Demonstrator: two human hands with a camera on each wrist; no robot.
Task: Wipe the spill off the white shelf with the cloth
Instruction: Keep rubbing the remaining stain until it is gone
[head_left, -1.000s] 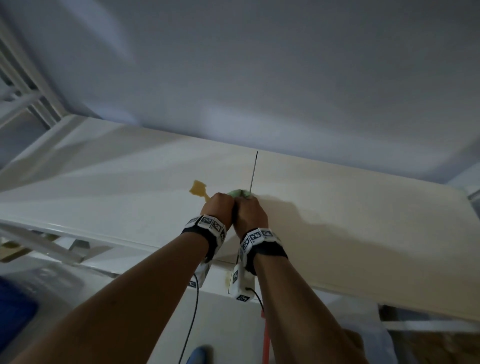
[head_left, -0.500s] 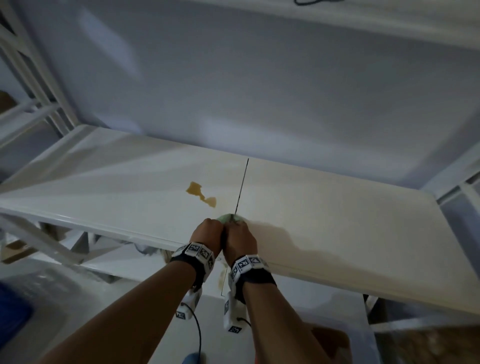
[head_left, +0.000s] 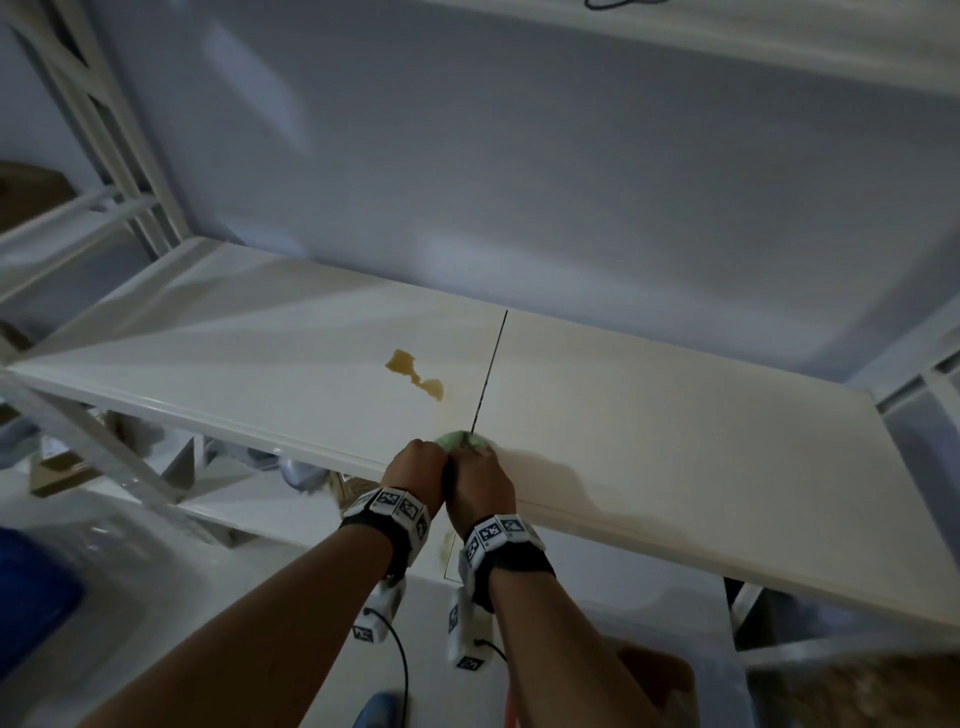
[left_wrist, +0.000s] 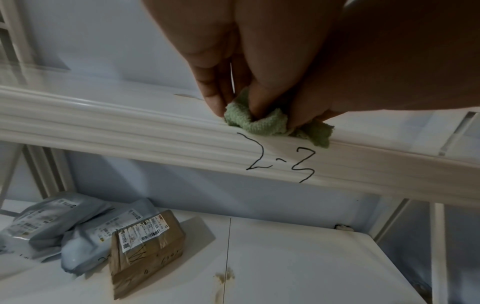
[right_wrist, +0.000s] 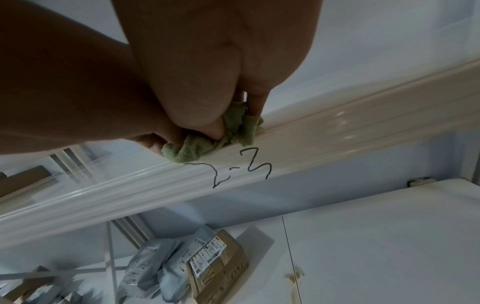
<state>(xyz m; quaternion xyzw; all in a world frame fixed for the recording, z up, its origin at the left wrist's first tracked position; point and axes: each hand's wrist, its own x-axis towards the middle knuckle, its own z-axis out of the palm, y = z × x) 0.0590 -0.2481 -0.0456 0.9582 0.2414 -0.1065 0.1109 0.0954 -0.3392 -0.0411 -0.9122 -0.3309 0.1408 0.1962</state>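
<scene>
White shelf (head_left: 675, 441) edge: both hands grip cloth (head_left: 462, 440).

The crumpled pale green terry cloth (left_wrist: 270, 123) in my fingers has a fine looped weave. The glossy white shelf board (head_left: 675, 415) carries an amber-brown spill blotch (head_left: 415, 375) (darker along its edges) and a thin black seam line (head_left: 491, 364). On the shelf's white ribbed front rail (left_wrist: 130, 127), black marker handwriting (left_wrist: 281, 160) reads 2-3. My wristbands (head_left: 387, 512) are black with black-and-white square tags. Below lie grey plastic mailers (left_wrist: 46, 224) and a brown taped cardboard parcel (left_wrist: 145, 253) with white barcode labels.
</scene>
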